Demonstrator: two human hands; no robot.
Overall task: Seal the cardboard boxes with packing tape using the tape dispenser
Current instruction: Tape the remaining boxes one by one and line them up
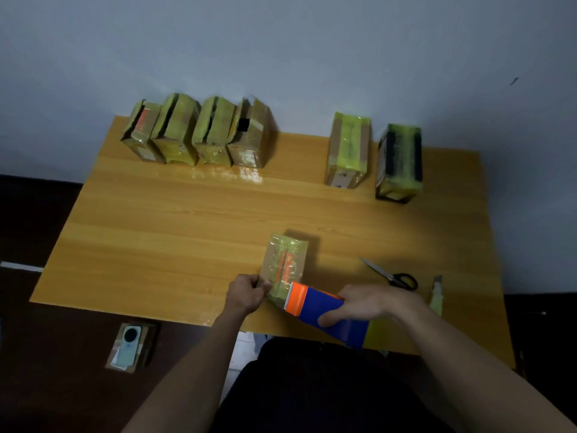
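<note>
While the left hand is pinching the near-left edge of the cardboard box at the table's front, the right hand is gripping the tape dispenser against its near end, laying tape; cutting likely follows

no writing can be read anywhere. the box pinched by the left hand bears a red strip under its tape, too blurred to tell letters. the tape dispenser gripped by the right hand shows plain orange and blue, no brand. far beyond the grip, the row of boxes carries pale labels and one blacked-out patch, all illegible. the two boxes further right show labels too small to read.
</note>
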